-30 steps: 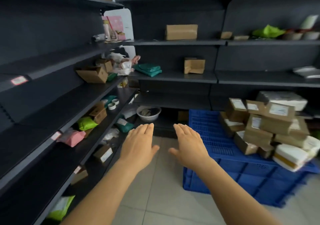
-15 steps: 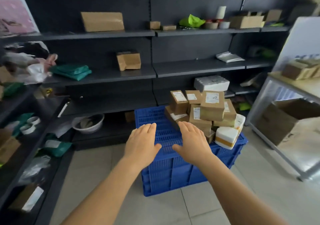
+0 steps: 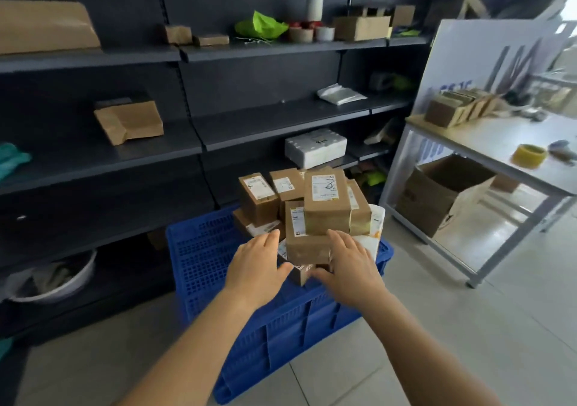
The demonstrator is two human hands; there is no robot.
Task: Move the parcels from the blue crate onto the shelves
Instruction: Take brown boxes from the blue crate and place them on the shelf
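Head view: left hand (image 3: 254,268), right hand (image 3: 351,265) flank box (image 3: 307,243) atop crate (image 3: 218,268) — fingers spread, gripping nothing; box likely light, stiff — take by sides.

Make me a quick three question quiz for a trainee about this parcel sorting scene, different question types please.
1. True or false: the left hand and the right hand have already lifted a parcel clear of the blue crate.
2. Which item lies on the white table at the right? A) yellow tape roll B) green bag C) white bowl
3. Fill in: the parcel between the two hands is a ____ cardboard box.

Key: 1 false; 2 A, the yellow tape roll; 3 brown.
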